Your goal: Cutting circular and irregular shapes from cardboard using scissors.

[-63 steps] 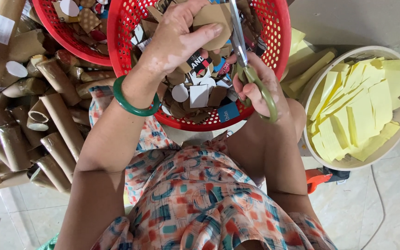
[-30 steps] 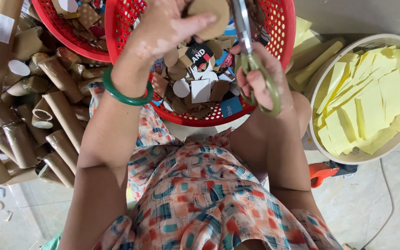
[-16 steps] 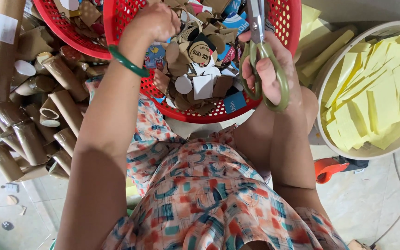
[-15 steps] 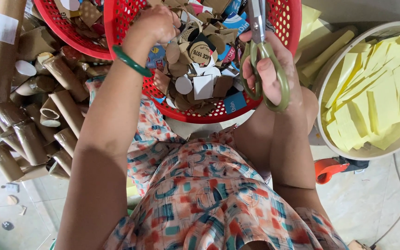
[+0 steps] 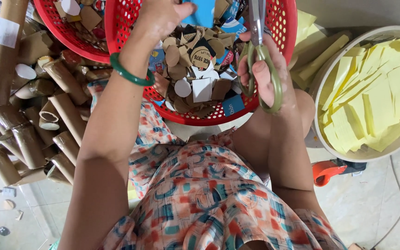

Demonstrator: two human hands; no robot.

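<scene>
From the head view, we see our left hand (image 5: 163, 16) raised over the red basket (image 5: 288, 55), its fingers closed on a blue piece of card (image 5: 204, 11) at the very top of the frame; the card runs out of view, so we cannot tell its full shape. A green bangle (image 5: 128, 74) sits on that wrist. Our right hand (image 5: 265, 69) grips a pair of scissors (image 5: 260, 51): fingers are hooked through the olive-green handle loops and the steel blades point up toward the card. The blades look nearly together, though their tips leave the frame and we cannot tell whether they touch the card.

The basket rests against our lap and holds a heap of card cut-outs (image 5: 195, 78), brown, white and printed, many of them round. A 2nd red basket (image 5: 65, 28) sits to the left with a few more pieces in it. Left of that lies a pile of cardboard tubes (image 5: 33, 120). To the right, a pale round tub (image 5: 322, 83) holds yellow paper sheets (image 5: 371, 97), and an orange-handled tool (image 5: 327, 171) lies on the floor below it.

We judge the step in hand to be trimming the blue card over the basket, so offcuts drop into the heap. The next move calls for a steady pinch on the card and a turn of it to feed the blades along the cutting line.
</scene>
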